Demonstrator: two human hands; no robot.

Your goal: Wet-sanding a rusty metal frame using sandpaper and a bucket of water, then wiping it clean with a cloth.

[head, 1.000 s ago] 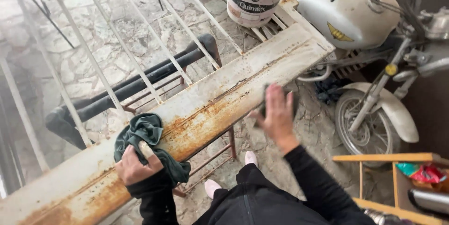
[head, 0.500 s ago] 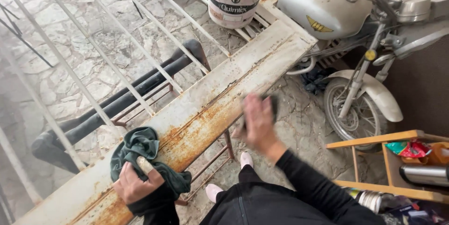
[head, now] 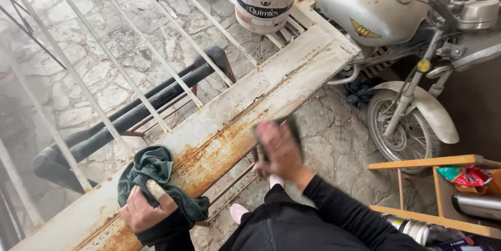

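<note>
The long, flat, white-painted metal frame rail (head: pixel 250 110), streaked with orange rust, runs diagonally from the lower left of the frame to the upper right. At centre frame the right hand (head: pixel 279 149) lies flat on the rail's near edge, pressing a small dark abrasive pad (head: pixel 293 131) against the metal; the fingers are together and extended over the pad, blurred by motion. At lower left the left hand (head: pixel 142 210) grips a crumpled dark green cloth (head: pixel 154 175), fingers curled and clamped on the fabric, which rests on the rusted section of the rail. Both arms wear black sleeves.

Thin white bars (head: pixel 156 47) extend from the rail toward the upper left, over a stone-paved floor (head: pixel 115 32). A black tubular support (head: pixel 141 110) lies beneath the bars. A white plastic bucket (head: pixel 266 0) stands at top centre, on the frame. A white motorcycle (head: pixel 396 37) occupies the upper right, just beside the rail's far end. A wooden shelf frame (head: pixel 433 188) sits at lower right.
</note>
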